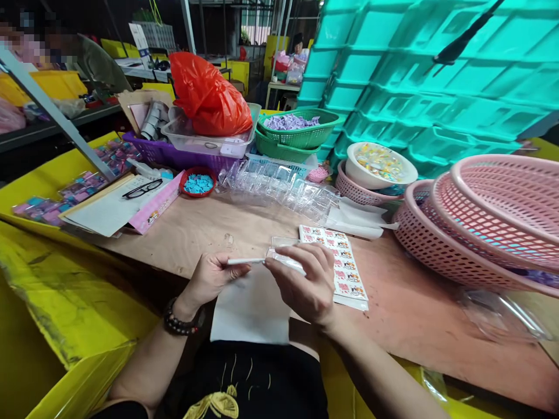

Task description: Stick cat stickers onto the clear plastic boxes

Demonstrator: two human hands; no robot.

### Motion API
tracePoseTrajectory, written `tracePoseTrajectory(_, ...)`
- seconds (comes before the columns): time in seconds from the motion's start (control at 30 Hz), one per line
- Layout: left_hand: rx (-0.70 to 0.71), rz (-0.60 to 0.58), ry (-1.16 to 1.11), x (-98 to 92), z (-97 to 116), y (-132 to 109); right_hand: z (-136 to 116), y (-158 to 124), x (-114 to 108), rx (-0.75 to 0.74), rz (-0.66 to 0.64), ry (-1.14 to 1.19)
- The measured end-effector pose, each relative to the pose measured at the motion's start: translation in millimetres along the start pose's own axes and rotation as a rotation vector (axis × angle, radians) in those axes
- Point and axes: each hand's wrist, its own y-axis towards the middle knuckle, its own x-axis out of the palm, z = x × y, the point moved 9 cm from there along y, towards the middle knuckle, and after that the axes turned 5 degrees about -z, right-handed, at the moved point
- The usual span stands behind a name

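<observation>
My left hand pinches one end of a thin white strip-like piece, seen edge-on. The fingertips of my right hand meet the other end of it, closed in a pinch. Below both hands a blank white sheet hangs over the table's front edge. Just behind my right hand lies a small clear plastic tray, partly covered by the fingers. Right of that hand is a sticker sheet with rows of printed cartoon figures.
Clear plastic packs lie across the table's back. Pink baskets crowd the right side, beneath stacked turquoise crates. Glasses rest on papers at left, beside a red bowl of blue pieces. A person sits far back.
</observation>
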Motion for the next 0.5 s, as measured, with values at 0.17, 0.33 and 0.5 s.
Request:
tracePoseTrajectory(0.17, 0.021, 0.280, 0.124, -71.0, 1.7, 26.9, 54.9, -22.4, -47.4, 0.348, 0.355, 0.360)
tracePoseTrajectory(0.33, -0.027, 0.570, 0.390, -153.7, 16.7, 62.8, 126.4, -51.1, -29.1, 0.870, 0.141, 0.704)
tracePoseTrajectory(0.5, 0.330, 0.658, 0.685, -104.4, 62.2, 47.5, 154.7, -72.4, -3.9, 1.005, 0.011, 0.761)
